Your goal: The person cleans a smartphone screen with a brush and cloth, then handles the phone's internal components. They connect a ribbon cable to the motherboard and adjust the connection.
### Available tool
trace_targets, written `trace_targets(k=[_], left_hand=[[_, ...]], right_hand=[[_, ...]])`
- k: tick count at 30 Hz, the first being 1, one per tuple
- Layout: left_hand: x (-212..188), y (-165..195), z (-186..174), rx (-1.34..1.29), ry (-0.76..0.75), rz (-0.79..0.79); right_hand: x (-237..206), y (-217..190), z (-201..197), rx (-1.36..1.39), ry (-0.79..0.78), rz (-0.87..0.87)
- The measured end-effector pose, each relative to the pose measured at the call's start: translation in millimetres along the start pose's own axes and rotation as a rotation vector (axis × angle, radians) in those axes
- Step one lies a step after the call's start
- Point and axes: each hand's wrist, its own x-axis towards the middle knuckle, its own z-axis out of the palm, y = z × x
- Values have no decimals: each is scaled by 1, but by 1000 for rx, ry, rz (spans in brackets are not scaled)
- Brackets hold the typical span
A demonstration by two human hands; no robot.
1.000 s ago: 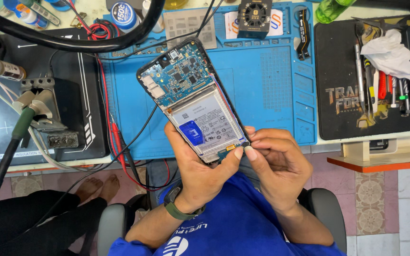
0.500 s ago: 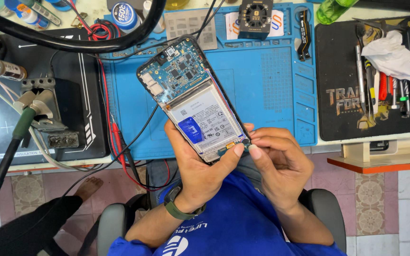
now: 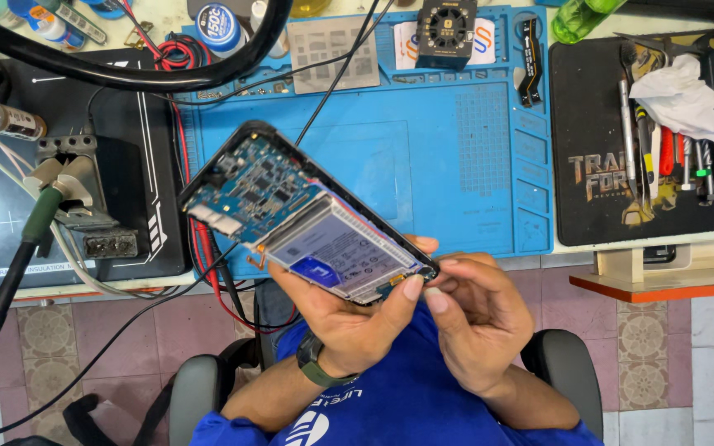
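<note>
An opened smartphone [image 3: 291, 216] with its back cover off shows a blue circuit board at the upper left and a white-and-blue battery toward me. My left hand [image 3: 349, 318] cradles the phone's lower end from beneath, thumb lying over the bottom edge. My right hand [image 3: 473, 318] sits against the phone's lower right corner, its fingertips pinched together at that corner; whether something small is between them cannot be seen. The phone hangs tilted above the front edge of a blue silicone work mat [image 3: 423, 157].
A black mat [image 3: 646, 190] on the right carries screwdrivers, tweezers and a crumpled white cloth [image 3: 683, 99]. A black mat with a metal holder [image 3: 84, 198] lies on the left. Black and red cables [image 3: 200, 239] run across the bench. Chair armrests flank my lap.
The phone has rotated, its top swinging left so it lies flatter across the view. Both hands stay at its lower end.
</note>
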Motion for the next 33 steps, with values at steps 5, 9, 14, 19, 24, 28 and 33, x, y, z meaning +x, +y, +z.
trace_targets(k=[5, 9, 14, 19, 24, 28, 33], left_hand=[[-12, -2, -8, 98, -53, 78], [-14, -2, -9, 129, -87, 115], [-14, -1, -7, 141, -108, 139], [-13, 5, -7, 170, -134, 133], [-2, 15, -11, 610, -176, 270], [5, 23, -6, 567, -225, 341], [11, 31, -6, 648, -319, 550]], right_hand=[[-6, 3, 4, 0, 22, -48], [-7, 4, 4, -13, 48, -64], [-8, 2, 5, -3, 39, -62], [-8, 1, 5, 22, 31, -61], [-9, -2, 3, 58, 0, -55], [-10, -7, 0, 42, -24, -53], [-11, -8, -2, 38, -18, -84]])
